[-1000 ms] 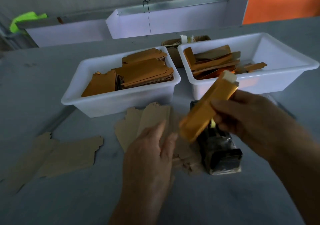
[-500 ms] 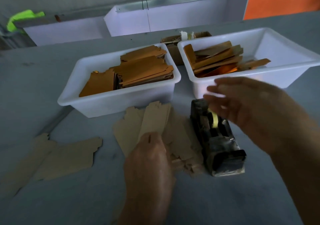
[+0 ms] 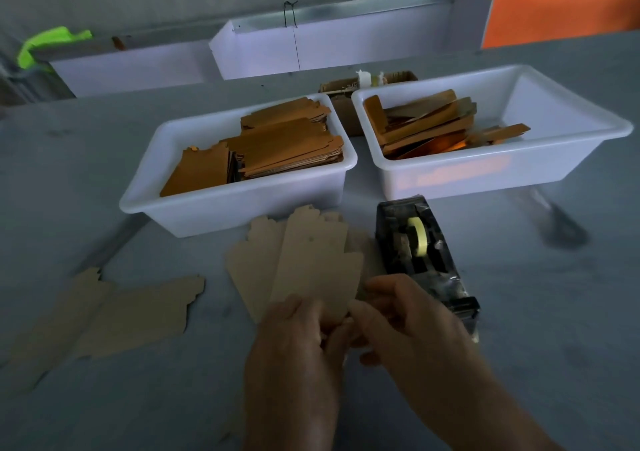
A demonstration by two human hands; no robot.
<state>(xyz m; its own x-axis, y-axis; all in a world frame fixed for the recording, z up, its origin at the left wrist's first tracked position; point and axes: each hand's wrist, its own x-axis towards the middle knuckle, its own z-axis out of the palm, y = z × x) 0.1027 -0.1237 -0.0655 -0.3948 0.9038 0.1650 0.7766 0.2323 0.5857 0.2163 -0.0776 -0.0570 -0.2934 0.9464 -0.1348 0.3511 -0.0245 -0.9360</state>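
Left grip (image 3: pixel 294 339), right grip (image 3: pixel 408 329): near centre, fingers curled, both pinching the near end of the cardboard blank (image 3: pixel 315 260).
Blank: flat, pale tan, notched far end. Tops a small pile on the surface, long axis running straight away from both grips.
Tape dispenser (image 3: pixel 419 253): just right of the blank.
White tub (image 3: pixel 242 204): farther, holding brown card.

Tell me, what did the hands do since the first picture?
The right hand let go of the folded orange box it held up and came down toward the person. Now it and the left hand both pinch the near end of the top flat card on the pile. The left tub, right tub, tape dispenser and loose cards at left stayed put.
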